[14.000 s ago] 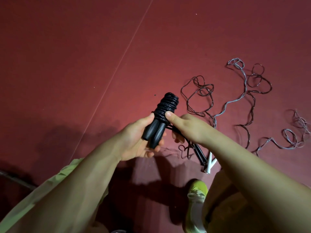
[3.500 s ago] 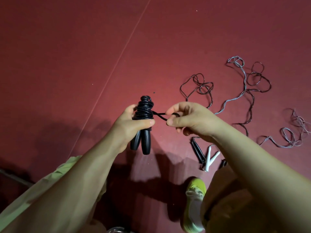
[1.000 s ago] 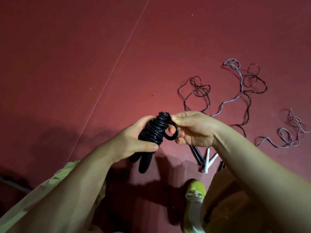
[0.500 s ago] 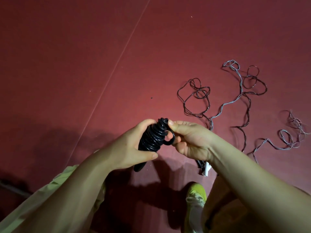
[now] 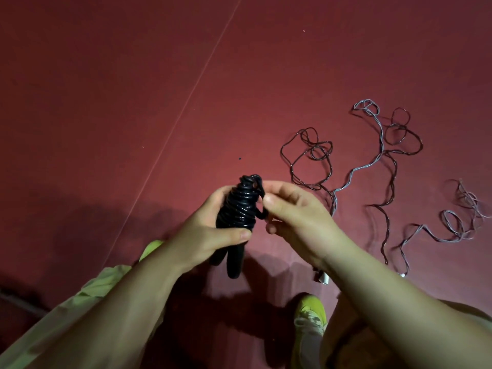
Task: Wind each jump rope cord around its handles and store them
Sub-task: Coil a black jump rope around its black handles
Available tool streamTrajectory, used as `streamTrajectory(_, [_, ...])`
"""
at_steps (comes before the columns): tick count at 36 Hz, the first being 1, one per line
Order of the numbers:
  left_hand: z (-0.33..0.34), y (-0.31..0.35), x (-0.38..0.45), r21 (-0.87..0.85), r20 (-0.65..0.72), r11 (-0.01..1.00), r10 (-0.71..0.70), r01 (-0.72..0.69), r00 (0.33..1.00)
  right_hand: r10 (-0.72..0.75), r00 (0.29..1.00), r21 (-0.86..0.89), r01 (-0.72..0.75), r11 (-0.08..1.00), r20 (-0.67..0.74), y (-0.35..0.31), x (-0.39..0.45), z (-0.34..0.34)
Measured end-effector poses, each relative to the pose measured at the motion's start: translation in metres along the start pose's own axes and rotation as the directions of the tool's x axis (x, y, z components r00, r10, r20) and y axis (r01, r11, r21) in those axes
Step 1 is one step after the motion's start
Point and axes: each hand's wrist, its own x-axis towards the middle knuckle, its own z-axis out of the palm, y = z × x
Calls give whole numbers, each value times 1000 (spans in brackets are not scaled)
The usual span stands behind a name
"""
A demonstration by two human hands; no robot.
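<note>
You have one view only, a wide-angle camera worn on your head, so no second view shares its field. It looks forward and steeply down past your forearms onto the dark red matte floor (image 5: pixel 133 102). Both your hands sit close beneath the lens, near frame centre. Your yellow-green lace-up shoe (image 5: pixel 310 315) shows at the bottom edge, directly below the camera.

Dark red floor (image 5: pixel 133 102) carries loose tangled cords (image 5: pixel 383 166), a white handle (image 5: pixel 323 278) and a yellow-green shoe (image 5: pixel 311 315).
</note>
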Motion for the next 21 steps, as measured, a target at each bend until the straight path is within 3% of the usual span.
streamTrajectory(4, [-1, -2, 1, -27, 23, 1000, -12, 13, 1000, -75, 997, -144, 70, 987, -28, 2, 0, -1])
streamTrajectory(7, [0, -3, 1, -51, 52, 999, -17, 20, 998, -107, 993, -148, 97, 984, -59, 4, 0, -3])
streamTrajectory(10, [0, -2, 0, -52, 85, 998, -24, 29, 996, -66, 997, -58, 64, 996, -41, 4, 1, -5])
streamTrajectory(16, [-1, 0, -3, 53, 144, 998, -41, 34, 989, 146, 983, 185, -165, 969, 111, 2, 4, -13])
streamTrajectory(21, [-3, -1, -4, 168, 158, 986, -45, 18, 986, 239, 967, 253, -254, 934, 90, 1, 3, -13])
